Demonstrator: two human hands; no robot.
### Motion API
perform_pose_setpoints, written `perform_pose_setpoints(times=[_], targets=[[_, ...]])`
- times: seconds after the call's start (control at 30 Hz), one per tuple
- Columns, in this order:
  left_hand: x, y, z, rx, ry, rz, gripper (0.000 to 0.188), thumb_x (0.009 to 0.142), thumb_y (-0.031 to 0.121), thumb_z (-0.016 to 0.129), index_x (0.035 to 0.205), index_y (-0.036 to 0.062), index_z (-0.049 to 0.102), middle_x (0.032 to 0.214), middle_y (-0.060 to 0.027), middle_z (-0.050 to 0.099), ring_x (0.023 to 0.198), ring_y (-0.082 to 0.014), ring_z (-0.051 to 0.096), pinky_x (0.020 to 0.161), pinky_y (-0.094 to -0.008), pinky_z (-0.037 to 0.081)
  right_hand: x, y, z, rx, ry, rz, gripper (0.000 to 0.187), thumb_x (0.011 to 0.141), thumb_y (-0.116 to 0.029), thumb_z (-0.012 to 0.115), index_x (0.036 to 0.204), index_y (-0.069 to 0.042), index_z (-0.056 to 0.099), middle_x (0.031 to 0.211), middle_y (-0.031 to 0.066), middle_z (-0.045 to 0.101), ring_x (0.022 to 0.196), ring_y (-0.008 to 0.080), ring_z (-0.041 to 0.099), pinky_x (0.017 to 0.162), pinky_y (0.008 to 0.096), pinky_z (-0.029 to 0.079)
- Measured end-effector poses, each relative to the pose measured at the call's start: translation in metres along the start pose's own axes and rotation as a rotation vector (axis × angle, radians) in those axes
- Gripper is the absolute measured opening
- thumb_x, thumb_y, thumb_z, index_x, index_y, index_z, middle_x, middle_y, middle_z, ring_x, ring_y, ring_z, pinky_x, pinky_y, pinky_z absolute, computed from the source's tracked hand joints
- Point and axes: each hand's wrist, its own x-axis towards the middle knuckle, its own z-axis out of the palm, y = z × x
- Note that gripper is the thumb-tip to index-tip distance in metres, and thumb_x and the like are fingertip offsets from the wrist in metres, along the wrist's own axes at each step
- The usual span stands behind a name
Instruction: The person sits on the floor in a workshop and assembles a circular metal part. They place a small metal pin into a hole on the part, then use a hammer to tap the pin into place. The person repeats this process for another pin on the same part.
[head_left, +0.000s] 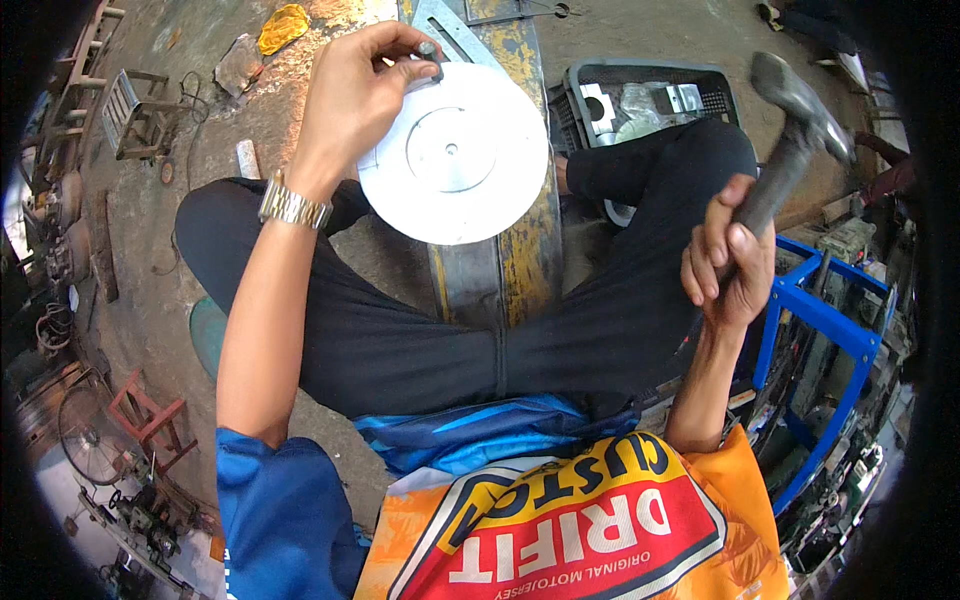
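A round, pale metal disc with a small centre hole lies flat on a worn, yellow-painted metal beam between my legs. At the disc's far left rim, my left hand pinches a short metal punch, held roughly upright with its head showing above the fingers. Its lower tip is hidden by my thumb and fingers. Off to the right, my right hand is wrapped round the handle of a hammer. The hammer is raised, its head well apart from the disc and the punch.
Beyond the disc, a flat metal set square rests on the beam. A black plastic crate with metal parts stands past my right knee. A blue metal frame is at the right. A small stool and yellow cloth are on the left.
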Motion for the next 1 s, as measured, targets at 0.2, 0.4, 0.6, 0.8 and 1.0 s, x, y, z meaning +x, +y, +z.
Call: perform_pose_setpoints(times=[0.2, 0.4, 0.6, 0.8, 1.0], targets=[[0.002, -0.009, 0.004, -0.083, -0.024, 0.023, 0.018, 0.085, 0.003, 0.073, 0.103, -0.0006, 0.073, 0.091, -0.0074, 0.075, 0.082, -0.0119, 0.069, 0.076, -0.0266, 0.054, 0.0, 0.002, 0.043, -0.412, 0.014, 0.086, 0.03, 0.091, -0.004, 0.063, 0.118, 0.004, 0.051, 0.067, 0.0051, 0.052, 0.038, 0.0095, 0.042, 0.033, 0.0252, 0.038], [0.005, -0.018, 0.006, -0.131, 0.005, -0.017, 0.021, 0.084, 0.005, 0.076, 0.103, -0.0019, 0.073, 0.091, -0.0089, 0.076, 0.085, -0.0131, 0.07, 0.078, -0.0263, 0.055, 0.014, 0.005, 0.086, -0.493, -0.114, 0.078, 0.03, 0.091, -0.004, 0.066, 0.113, 0.002, 0.047, 0.07, 0.0048, 0.053, 0.039, 0.01, 0.045, 0.034, 0.0244, 0.037], [0.007, -0.02, 0.007, -0.104, 0.045, 0.009, 0.021, 0.082, 0.005, 0.077, 0.101, -0.0022, 0.073, 0.088, -0.0098, 0.076, 0.083, -0.013, 0.072, 0.077, -0.0265, 0.055, 0.03, 0.018, 0.102, -0.646, -0.086, 0.229, 0.028, 0.093, -0.011, 0.066, 0.113, -0.001, 0.049, 0.053, -0.0032, 0.044, 0.034, 0.0062, 0.038, 0.031, 0.0241, 0.029], [0.003, -0.019, 0.011, -0.084, 0.08, 0.04, 0.017, 0.083, 0.004, 0.074, 0.099, -0.0031, 0.073, 0.088, -0.0095, 0.076, 0.082, -0.0131, 0.072, 0.077, -0.0261, 0.056, 0.042, 0.023, 0.098, -0.837, -0.065, 0.116, 0.025, 0.095, -0.02, 0.067, 0.105, -0.002, 0.055, 0.052, -0.0022, 0.046, 0.037, 0.0062, 0.042, 0.035, 0.0247, 0.03], [-0.004, -0.007, 0.011, -0.07, 0.09, 0.021, 0.016, 0.083, 0.003, 0.074, 0.098, -0.003, 0.073, 0.086, -0.0094, 0.076, 0.08, -0.0124, 0.071, 0.074, -0.0262, 0.055, 0.055, 0.02, 0.094, -1.083, -0.14, 0.04, 0.037, 0.096, -0.034, 0.066, 0.109, 0.0, 0.061, 0.065, 0.0064, 0.059, 0.057, 0.0128, 0.056, 0.052, 0.0301, 0.042]])
